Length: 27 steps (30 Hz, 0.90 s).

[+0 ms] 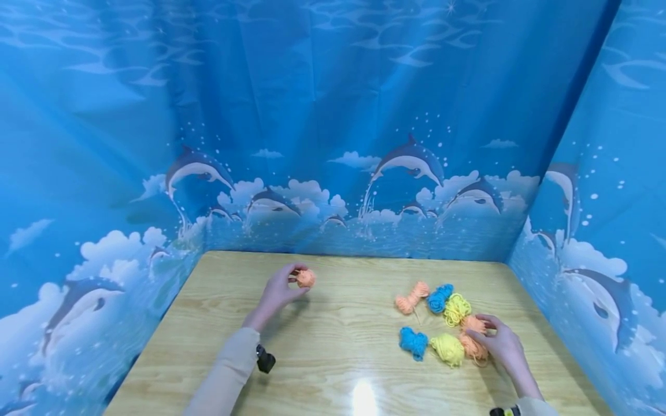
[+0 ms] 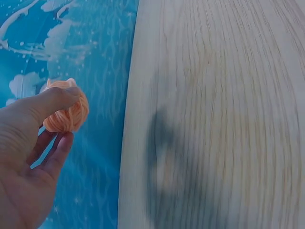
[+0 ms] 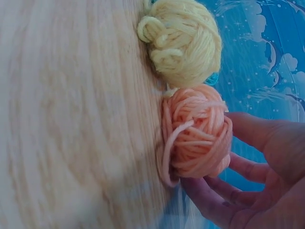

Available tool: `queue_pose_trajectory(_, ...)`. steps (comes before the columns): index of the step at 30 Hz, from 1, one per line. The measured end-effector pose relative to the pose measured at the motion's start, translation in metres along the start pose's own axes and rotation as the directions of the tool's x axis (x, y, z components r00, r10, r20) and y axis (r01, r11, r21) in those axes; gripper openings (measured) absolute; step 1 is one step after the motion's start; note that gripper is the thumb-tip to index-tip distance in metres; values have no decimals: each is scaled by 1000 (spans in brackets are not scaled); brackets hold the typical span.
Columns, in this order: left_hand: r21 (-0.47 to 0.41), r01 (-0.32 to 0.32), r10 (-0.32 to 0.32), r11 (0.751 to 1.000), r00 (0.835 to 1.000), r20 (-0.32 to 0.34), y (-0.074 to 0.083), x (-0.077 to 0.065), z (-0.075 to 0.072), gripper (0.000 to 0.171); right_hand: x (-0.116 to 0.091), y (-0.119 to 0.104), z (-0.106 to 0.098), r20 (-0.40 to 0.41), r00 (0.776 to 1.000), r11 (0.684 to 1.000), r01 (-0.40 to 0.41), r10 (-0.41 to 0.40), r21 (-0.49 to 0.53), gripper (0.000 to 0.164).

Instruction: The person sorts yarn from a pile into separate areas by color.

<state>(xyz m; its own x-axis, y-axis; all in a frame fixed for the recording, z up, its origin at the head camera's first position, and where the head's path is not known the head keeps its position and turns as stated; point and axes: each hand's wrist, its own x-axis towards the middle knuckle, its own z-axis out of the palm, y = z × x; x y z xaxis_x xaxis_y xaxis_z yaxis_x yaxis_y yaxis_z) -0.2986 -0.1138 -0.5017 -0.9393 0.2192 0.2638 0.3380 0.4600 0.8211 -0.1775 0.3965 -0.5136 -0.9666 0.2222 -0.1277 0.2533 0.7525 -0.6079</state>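
My left hand [image 1: 279,290] holds a small ball of orange yarn [image 1: 306,278] above the left part of the table, pinched between thumb and fingers; the left wrist view shows this orange yarn ball [image 2: 66,113] wound tight. At the right, my right hand [image 1: 502,342] has its thumb and fingers around an orange yarn ball [image 3: 198,136] resting on the tabletop, a loose strand hanging from it. Two orange bundles lie together there, an upper one [image 1: 472,325] and a lower one [image 1: 472,348]. Beside them sits a pale yellow yarn ball [image 3: 188,43].
A blue yarn bundle [image 1: 413,343] lies left of the yellow ball [image 1: 448,350]. Behind are an orange skein [image 1: 411,299], a blue one [image 1: 440,298] and a yellow one [image 1: 457,309]. The wooden table [image 1: 333,323] meets a blue dolphin-print curtain [image 1: 333,115] at the back.
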Motion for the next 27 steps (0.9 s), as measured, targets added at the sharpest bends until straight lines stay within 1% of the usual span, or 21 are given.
queue_pose_trajectory(4,18,1,0,1000,1000,-12,-8,-4,-10,52,-1,0,0,-5,1000,1000,12,-12,-9,79)
queue_pose_trajectory(6,25,12,-12,1000,1000,-12,-12,-6,-15,51,-1,0,0,-4,1000,1000,18,-18,-11,79)
queue_pose_trajectory(13,49,89,-89,995,996,-4,-23,-16,-26,54,0,-1,0,-9,999,999,37,-37,-10,75)
queue_pose_trajectory(19,121,128,-129,984,992,-2,-35,-26,-30,46,2,0,1,-12,999,999,45,-45,-9,75)
queue_pose_trajectory(21,131,134,-134,982,991,-10,-39,-29,-31,44,2,0,1,-8,999,999,46,-46,-6,75)
queue_pose_trajectory(24,149,117,-115,982,993,-23,-44,-32,-31,42,3,0,2,-6,999,999,35,-35,6,72)
queue_pose_trajectory(27,166,116,-113,979,993,-27,-47,-34,-31,43,3,0,3,-11,1000,1000,27,-27,5,69)
